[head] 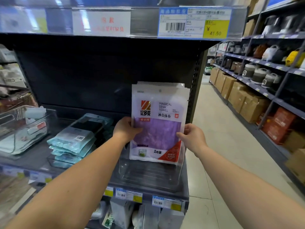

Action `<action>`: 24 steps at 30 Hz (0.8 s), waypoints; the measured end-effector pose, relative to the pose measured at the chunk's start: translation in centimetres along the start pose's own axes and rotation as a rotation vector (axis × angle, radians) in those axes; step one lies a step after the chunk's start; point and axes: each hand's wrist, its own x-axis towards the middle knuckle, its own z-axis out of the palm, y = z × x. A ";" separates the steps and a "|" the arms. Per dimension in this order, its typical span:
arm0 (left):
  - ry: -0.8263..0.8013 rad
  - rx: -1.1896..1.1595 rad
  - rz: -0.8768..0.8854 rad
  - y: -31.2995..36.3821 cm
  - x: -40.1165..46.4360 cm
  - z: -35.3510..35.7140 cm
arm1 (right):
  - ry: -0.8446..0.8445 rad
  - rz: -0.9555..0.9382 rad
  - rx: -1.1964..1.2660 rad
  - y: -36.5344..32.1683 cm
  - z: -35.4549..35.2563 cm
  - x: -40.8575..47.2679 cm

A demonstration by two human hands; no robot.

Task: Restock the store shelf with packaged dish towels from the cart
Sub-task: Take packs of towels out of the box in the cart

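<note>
Your left hand (126, 129) grips the left edge of the stack of dish towel packs (158, 123), thumb across the purple front, fingers behind. Your right hand (192, 138) pinches the stack's right edge, fingers curled round it. The packs stand upright, their bottom edge inside the clear bin (148, 176) at the right front corner of the shelf (33, 156). Left of the bin, nearer the shelf's middle, lies a leaning pile of teal packs (74, 142). A yellow price tag (215, 28) hangs on the shelf edge above.
</note>
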 end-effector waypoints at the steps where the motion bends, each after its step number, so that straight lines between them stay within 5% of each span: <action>1: 0.005 -0.001 -0.004 -0.1 0.1 0.0 | 0.006 0.003 0.001 0.0 0.0 0.0; 9: 0.031 0.086 -0.044 -0.9 0.7 0.6 | 0.072 0.022 -0.028 -0.3 0.8 0.8; 16: -0.112 0.417 -0.026 -1.2 1.0 1.4 | 0.063 0.057 -0.044 0.1 1.0 1.0; 24: -0.012 0.323 -0.029 -1.1 1.7 1.8 | 0.100 0.004 -0.065 0.0 0.8 1.0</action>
